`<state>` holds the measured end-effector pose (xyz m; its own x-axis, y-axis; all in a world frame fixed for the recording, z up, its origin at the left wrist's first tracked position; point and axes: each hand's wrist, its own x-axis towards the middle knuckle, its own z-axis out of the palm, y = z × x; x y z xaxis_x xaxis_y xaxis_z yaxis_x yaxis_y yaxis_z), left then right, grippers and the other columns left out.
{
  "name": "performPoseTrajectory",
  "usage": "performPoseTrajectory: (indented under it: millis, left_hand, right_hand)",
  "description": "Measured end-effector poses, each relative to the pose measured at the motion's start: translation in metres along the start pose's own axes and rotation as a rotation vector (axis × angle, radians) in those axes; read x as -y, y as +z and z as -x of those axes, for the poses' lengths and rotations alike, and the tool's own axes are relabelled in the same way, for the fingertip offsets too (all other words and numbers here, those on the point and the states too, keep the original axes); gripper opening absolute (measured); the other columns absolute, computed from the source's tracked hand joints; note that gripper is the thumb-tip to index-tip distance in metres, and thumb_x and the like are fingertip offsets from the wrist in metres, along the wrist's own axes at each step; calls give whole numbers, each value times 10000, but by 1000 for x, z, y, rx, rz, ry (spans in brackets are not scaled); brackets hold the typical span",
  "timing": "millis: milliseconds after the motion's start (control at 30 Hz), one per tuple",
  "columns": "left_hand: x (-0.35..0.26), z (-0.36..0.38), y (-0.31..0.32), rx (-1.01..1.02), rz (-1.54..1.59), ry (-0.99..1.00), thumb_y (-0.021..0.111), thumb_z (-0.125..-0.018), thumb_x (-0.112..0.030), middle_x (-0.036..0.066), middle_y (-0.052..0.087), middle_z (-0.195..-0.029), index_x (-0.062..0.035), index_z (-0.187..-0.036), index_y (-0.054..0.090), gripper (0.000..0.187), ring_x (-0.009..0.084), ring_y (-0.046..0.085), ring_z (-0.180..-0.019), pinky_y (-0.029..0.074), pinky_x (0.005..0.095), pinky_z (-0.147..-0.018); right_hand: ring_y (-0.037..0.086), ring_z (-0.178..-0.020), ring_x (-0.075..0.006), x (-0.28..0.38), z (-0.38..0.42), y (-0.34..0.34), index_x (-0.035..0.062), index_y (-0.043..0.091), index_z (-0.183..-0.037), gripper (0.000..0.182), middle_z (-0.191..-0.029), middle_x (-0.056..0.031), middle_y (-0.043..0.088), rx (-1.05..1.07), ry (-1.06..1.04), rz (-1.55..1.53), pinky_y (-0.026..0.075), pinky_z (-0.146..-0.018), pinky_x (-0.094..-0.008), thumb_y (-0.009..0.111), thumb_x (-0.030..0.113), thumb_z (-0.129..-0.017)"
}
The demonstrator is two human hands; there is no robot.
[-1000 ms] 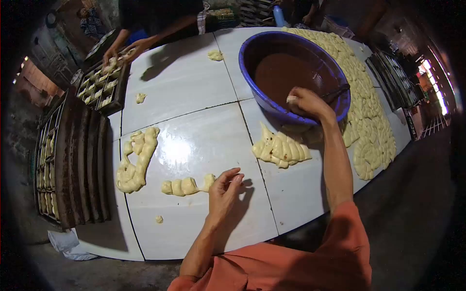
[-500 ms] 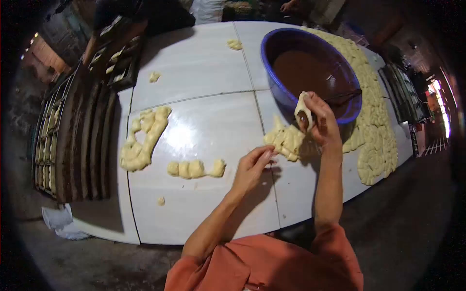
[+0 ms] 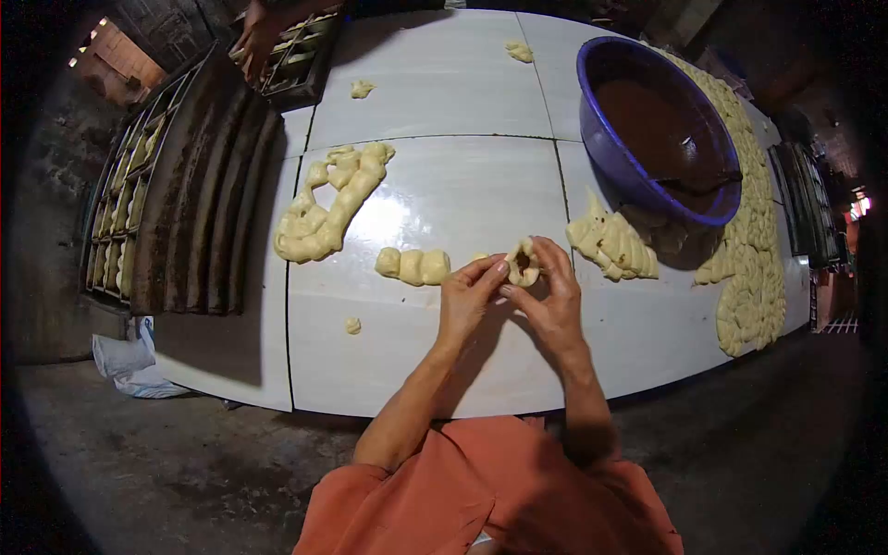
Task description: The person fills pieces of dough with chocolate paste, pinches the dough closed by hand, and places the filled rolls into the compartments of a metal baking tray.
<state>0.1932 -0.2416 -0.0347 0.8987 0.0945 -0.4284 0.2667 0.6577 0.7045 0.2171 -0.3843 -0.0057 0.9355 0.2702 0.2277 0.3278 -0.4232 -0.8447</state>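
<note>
Pale dough piece [image 3: 529, 277], hollow facing up. Right hand [image 3: 559, 309]: grip curled closed round its right side; left hand [image 3: 463, 302]: fingertips pinched against its left edge.

Partly hidden by fingers [image 3: 558, 264] near centre, a dough piece [image 3: 527, 275]; cropped at bottom edge, an orange shirt [image 3: 453, 481].

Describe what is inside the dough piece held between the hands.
Brown filling shows through the opening of the dough piece. How deep it goes cannot be seen, because its sides cover it.
</note>
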Motion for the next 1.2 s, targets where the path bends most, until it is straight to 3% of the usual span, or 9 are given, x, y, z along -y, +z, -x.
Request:
performPoseTrajectory:
  millis: [200, 333, 433, 567, 700, 733, 1000, 1100, 1200]
  left_hand:
    - [-4, 8, -7, -40, -79, 136, 738, -894, -200, 73, 706, -977, 26, -1149, 682, 345, 106, 648, -870, 533, 237, -749]
    - [-32, 4, -9, 41, -349, 112, 746, -887, -221, 78, 693, -980, 12, -1115, 681, 333, 129, 632, -850, 516, 252, -737]
    - [-57, 3, -7, 119, -384, -89, 729, -902, -254, 88, 691, -1002, 11, -1138, 674, 359, 143, 646, -884, 531, 258, -735]
    - [-55, 9, -8, 153, -391, -46, 708, -915, -252, 88, 685, -1018, 7, -1169, 650, 368, 155, 666, -908, 565, 274, -738]
    - [-35, 19, -11, 235, -347, 29, 685, -927, -203, 70, 687, -987, -17, -1164, 656, 303, 134, 658, -856, 572, 255, -655]
    - [-40, 18, -10, 275, -383, 4, 667, -937, -191, 58, 685, -969, -23, -1167, 656, 286, 119, 649, -835, 570, 248, -637]
    - [-21, 32, -16, 236, -443, -14, 676, -936, -186, 30, 691, -904, 14, -1114, 697, 269, 87, 618, -776, 517, 233, -695]
    - [-20, 32, -16, 155, -523, 2, 709, -919, -213, 18, 687, -870, 12, -1083, 709, 279, 85, 607, -744, 486, 223, -652]
    - [4, 29, -31, 201, -409, -83, 639, -963, -273, 54, 694, -878, 28, -1091, 694, 332, 104, 620, -770, 495, 250, -687]
  right_hand:
    - [630, -939, -183, 7, 7, 32, 32, 661, -1168, 280, -1097, -101, 633, -162, -104, 244, 542, -755, -305, 672, 70, -891]
    - [583, -855, -73, 15, 2, 33, 5, 666, -1126, 208, -884, 2, 655, -24, 348, -585, 478, -746, -232, 641, 121, -954]
    - [594, -880, -81, 10, 9, 25, -3, 652, -1156, 232, -927, -24, 661, 45, 332, -596, 485, -730, -216, 630, 129, -966]
    - [615, -934, -143, 15, 19, 17, 41, 616, -1242, 303, -1137, -99, 600, 77, 9, -387, 556, -714, -266, 643, 130, -954]
    - [628, -940, -164, -2, 24, 17, 41, 618, -1163, 248, -1229, -132, 559, -153, -177, -167, 565, -720, -299, 658, 138, -938]
    - [644, -875, -175, -1, 21, 34, 43, 611, -1104, 208, -1121, -133, 614, -353, -259, -268, 556, -702, -305, 675, 129, -925]
    - [629, -648, -195, -9, 28, 24, 48, 612, -956, 138, -729, -65, 621, -209, -53, 59, 487, -564, -303, 684, 162, -925]
    - [649, -679, -233, 1, 32, 15, 35, 617, -992, 168, -804, -101, 643, -82, 63, 21, 514, -600, -328, 696, 160, -912]
    - [680, -847, -278, 17, 44, 4, 39, 637, -1070, 228, -968, -138, 652, 12, -57, 32, 549, -698, -370, 668, 212, -924]
